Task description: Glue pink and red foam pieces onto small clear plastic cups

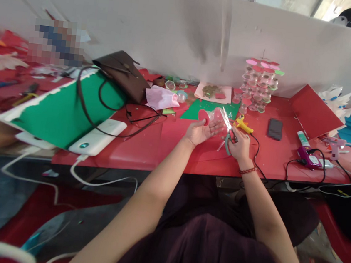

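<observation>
My left hand (198, 133) is palm up, its thumb pressed against a small piece made of clear plastic cups with red and pink round discs (203, 116). Its other fingers stretch out beneath the piece. In my right hand (240, 146) is a pair of scissors (227, 121), with the blades pointing up and left, close to the piece. A yellow glue gun (244, 125) lies just beyond my right hand. Behind both hands is a green sheet (193, 110) on the red-covered table (142, 149).
A tiered stack of clear cups with coloured discs (258, 83) stands against the wall. To the right lie a phone (275, 129), a purple power adapter (309, 159) and cables. A brown bag (123, 73), glasses (142, 115) and a white power bank (99, 137) are left.
</observation>
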Demonstrator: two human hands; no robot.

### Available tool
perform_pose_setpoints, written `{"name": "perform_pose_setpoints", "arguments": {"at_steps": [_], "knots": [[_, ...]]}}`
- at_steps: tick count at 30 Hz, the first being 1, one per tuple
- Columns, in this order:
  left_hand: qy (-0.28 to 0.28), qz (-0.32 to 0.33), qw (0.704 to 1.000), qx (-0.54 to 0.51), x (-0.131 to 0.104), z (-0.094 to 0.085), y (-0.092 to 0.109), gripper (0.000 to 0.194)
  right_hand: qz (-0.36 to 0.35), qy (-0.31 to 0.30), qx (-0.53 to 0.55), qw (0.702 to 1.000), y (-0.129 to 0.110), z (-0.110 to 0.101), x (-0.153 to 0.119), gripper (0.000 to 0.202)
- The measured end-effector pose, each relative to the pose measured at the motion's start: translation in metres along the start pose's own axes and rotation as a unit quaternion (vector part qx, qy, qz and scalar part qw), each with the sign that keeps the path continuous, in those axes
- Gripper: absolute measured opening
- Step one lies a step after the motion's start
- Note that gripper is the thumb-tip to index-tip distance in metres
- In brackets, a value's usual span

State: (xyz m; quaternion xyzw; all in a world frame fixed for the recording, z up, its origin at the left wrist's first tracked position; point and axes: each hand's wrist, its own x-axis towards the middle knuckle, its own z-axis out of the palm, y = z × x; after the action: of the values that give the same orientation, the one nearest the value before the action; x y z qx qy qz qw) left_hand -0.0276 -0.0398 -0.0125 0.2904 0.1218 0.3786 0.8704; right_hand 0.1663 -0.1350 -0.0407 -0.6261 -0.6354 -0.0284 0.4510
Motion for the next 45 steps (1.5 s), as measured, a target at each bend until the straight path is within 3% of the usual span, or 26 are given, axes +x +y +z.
{"name": "perform_pose_setpoints", "arguments": {"at_steps": [6,17,23,27,34,40,45], "knots": [[-0.004,-0.003,1.0,0.003,0.0,0.001,-0.001,0.04,-0.002,-0.006,0.006,1.0,0.0,-0.002,0.001,0.049],[0.031,0.006,0.999,0.017,0.002,-0.001,0.002,0.028,0.023,-0.043,0.029,0.998,0.0,-0.005,0.003,0.037],[0.045,0.034,0.998,-0.024,0.002,-0.001,0.002,0.013,0.037,0.032,0.011,0.999,-0.004,-0.012,0.004,0.041],[0.046,0.041,0.998,-0.031,0.002,0.0,0.003,0.008,0.032,0.023,-0.022,0.999,-0.009,-0.015,0.002,0.05],[0.069,0.048,0.996,-0.024,0.001,0.005,0.004,0.012,0.053,-0.008,-0.036,0.998,-0.006,-0.011,0.002,0.05],[0.086,0.059,0.994,-0.03,0.003,0.005,0.005,0.016,0.133,0.031,-0.009,0.991,0.006,-0.007,0.004,0.048],[0.101,0.054,0.992,-0.045,0.004,0.005,0.008,0.022,0.132,0.03,0.006,0.991,0.009,-0.006,0.004,0.048]]}}
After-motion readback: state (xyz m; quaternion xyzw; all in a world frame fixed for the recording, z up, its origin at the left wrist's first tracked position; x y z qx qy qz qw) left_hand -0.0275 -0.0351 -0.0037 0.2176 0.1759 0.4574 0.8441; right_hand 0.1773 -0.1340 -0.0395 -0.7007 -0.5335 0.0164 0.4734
